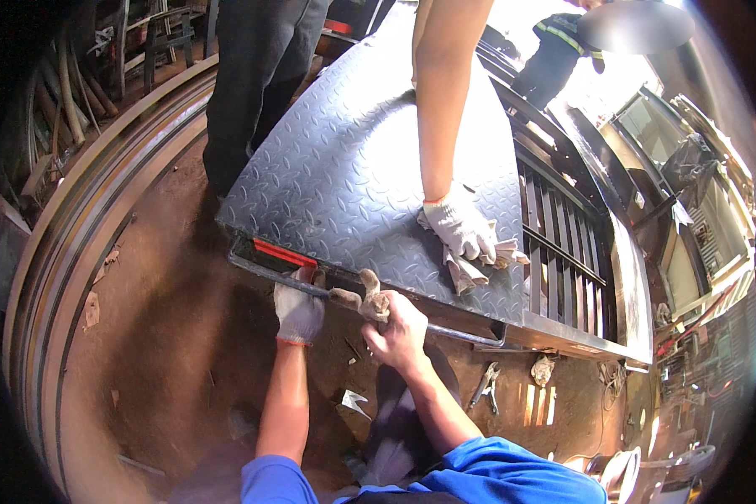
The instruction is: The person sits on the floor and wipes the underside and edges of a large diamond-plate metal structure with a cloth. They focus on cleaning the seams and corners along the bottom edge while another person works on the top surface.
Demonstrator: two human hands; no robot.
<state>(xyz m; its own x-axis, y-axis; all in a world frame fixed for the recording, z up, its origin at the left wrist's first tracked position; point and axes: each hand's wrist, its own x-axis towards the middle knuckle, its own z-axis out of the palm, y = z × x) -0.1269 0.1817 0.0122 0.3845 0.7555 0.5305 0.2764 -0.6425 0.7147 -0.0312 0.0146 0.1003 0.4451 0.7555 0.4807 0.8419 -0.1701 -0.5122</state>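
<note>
A checker-plate metal sheet (353, 202) lies tilted before me, with a thin bent metal bar (454, 333) along its near edge. My left hand (299, 312), in a white knit glove, is closed around that bar near a red strip (284, 253); its fingertips are partly hidden. Bare, my right hand (397, 332) pinches a dirty work glove (371, 301) whose fingers stick up beside the bar. On the sheet, another person's gloved hand (460, 225) presses down on a crumpled grey cloth (470, 267).
Curved metal rails (67, 218) sweep around the left. A slatted metal frame (563, 244) stands right of the sheet. Locking pliers (485, 387) and scraps lie on the brown floor (185, 361). A person's dark-trousered legs (256, 84) stand at the far left; another person (554, 55) is behind.
</note>
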